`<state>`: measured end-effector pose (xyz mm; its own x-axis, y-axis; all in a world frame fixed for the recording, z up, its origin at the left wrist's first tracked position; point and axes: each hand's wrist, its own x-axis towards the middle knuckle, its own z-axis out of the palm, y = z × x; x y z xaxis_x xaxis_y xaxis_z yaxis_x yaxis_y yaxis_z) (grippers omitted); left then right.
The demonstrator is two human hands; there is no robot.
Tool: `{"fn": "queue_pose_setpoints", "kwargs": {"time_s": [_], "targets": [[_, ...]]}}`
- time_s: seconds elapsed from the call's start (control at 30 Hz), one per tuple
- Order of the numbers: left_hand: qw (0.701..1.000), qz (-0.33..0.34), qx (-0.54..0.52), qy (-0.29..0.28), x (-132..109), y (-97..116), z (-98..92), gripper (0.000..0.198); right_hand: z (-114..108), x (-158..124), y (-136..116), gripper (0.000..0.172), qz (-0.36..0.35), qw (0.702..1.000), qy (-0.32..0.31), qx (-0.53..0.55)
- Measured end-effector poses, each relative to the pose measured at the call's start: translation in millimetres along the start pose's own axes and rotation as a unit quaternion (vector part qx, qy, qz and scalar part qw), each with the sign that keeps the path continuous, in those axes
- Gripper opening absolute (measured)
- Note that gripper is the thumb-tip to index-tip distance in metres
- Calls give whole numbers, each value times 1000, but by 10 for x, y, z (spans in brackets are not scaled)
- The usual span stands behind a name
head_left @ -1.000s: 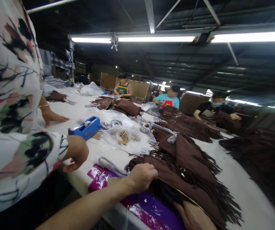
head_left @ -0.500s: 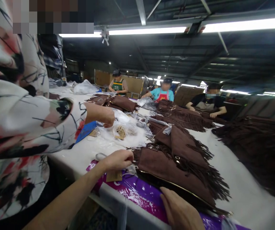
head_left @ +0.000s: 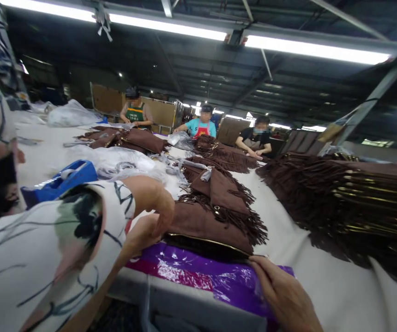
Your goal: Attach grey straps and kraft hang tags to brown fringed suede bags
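A dark brown fringed suede bag (head_left: 205,228) lies in front of me, its gold zip running along the near side and the dark opening showing. My left hand (head_left: 145,234) is closed at the bag's left end, its fingertips partly covered by a co-worker's hand (head_left: 157,198) that reaches across from the left. At the other end of the zip, my right hand (head_left: 283,290) pinches the bag's near right corner. Beneath the bag's near edge is a shiny purple and magenta plastic sheet (head_left: 184,269). Another fringed bag (head_left: 224,189) lies just behind, touching it.
A blue tape dispenser (head_left: 62,182) and clear plastic bags (head_left: 115,159) lie to the left. On the right rises a large stack of brown fringed bags (head_left: 375,193) with gold zips. Several co-workers stand across the white table (head_left: 291,240), near more brown bags (head_left: 139,140).
My right hand has gone from the table edge to the bag's right corner. The co-worker's arm has come over my left hand. My view has turned right.
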<state>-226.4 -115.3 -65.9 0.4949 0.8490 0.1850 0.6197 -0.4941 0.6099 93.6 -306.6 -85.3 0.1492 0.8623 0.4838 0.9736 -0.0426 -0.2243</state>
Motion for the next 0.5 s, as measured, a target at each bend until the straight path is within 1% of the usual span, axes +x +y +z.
{"fn": "queue_pose_setpoints", "kwargs": {"time_s": [0.03,0.1,0.17,0.2,0.27,0.3,0.37,0.43,0.5], "targets": [[999,-8,44,-14,10,33,-12,11,-13,-37,148,30,19,1000,3,-12],[985,-18,166,-53,26,125,-26,16,-5,-68,400,35,41,998,20,-40],[969,-4,240,-55,37,246,-18,21,43,-36,582,41,29,997,38,-59],[969,15,242,-42,36,320,-4,22,74,-3,647,42,10,997,43,-62],[975,68,210,-22,8,501,47,21,134,70,732,40,-40,998,17,-49],[979,94,182,-24,-23,610,84,20,157,98,755,36,-60,997,-3,-41],[983,131,117,-53,-111,857,191,17,193,125,774,31,-87,995,-21,-37],[984,140,71,-87,-187,1125,368,12,226,124,775,29,-118,992,5,-51],[982,149,52,-104,-186,1381,624,16,264,125,756,26,-179,981,47,-64]]}}
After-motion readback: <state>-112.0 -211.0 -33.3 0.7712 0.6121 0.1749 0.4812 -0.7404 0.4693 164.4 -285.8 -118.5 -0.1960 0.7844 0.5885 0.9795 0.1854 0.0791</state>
